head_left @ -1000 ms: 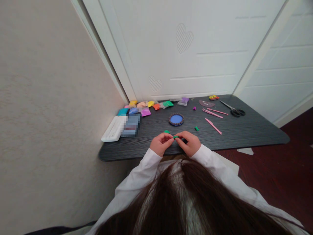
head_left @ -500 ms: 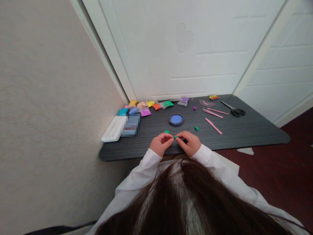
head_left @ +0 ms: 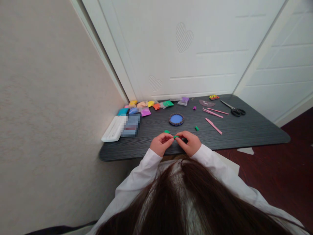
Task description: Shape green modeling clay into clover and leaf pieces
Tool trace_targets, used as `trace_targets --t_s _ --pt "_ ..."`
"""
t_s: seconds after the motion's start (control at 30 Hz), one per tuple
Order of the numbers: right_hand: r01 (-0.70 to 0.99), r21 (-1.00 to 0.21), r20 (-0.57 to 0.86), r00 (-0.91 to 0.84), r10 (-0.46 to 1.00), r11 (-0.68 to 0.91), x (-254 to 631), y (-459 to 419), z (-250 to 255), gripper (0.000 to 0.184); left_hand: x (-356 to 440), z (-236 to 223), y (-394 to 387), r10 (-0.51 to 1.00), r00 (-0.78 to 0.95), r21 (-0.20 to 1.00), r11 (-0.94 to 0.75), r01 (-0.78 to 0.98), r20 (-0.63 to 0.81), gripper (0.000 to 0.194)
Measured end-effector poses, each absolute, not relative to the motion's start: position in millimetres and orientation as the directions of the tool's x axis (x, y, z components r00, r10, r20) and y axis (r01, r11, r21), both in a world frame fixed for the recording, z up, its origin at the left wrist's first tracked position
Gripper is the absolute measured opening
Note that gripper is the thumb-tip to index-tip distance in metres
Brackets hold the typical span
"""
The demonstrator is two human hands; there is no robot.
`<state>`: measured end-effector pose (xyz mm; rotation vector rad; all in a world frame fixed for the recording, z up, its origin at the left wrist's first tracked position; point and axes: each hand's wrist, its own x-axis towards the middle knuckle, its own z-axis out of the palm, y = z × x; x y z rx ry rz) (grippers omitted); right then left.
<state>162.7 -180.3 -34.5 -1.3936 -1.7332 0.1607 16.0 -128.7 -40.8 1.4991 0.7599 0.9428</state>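
Note:
Between the fingertips of both hands is a small piece of green modelling clay [head_left: 175, 137], partly covered by the fingers. My left hand [head_left: 160, 143] pinches its left end and my right hand [head_left: 190, 143] its right end, close above the front of the table. Just beyond the left fingers lies a flat green clay piece [head_left: 166, 131]. A short green clay lump [head_left: 197, 128] rests to the right of my right hand. Farther back sits a blue disc [head_left: 176, 119] ringed with dark brown clay balls.
Bagged coloured clay, such as a green packet [head_left: 168, 103], lines the back left. A white tray [head_left: 112, 130] stands at left. On the right are a pink knife tool [head_left: 213, 126], pink tweezers [head_left: 212, 113] and black-handled scissors [head_left: 235, 111]. A purple clay bit [head_left: 194, 107] lies near the back.

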Motion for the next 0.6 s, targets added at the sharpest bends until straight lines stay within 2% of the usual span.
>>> trace_targets --t_s 0.6 --pt "0.729 -0.591 0.525 0.024 0.851 0.345 162.2 -181.2 -33.9 0.017 16.8 -41.1 -128.4 0.856 0.496 0.988 -0.146 -0.040 0.147 0.021"
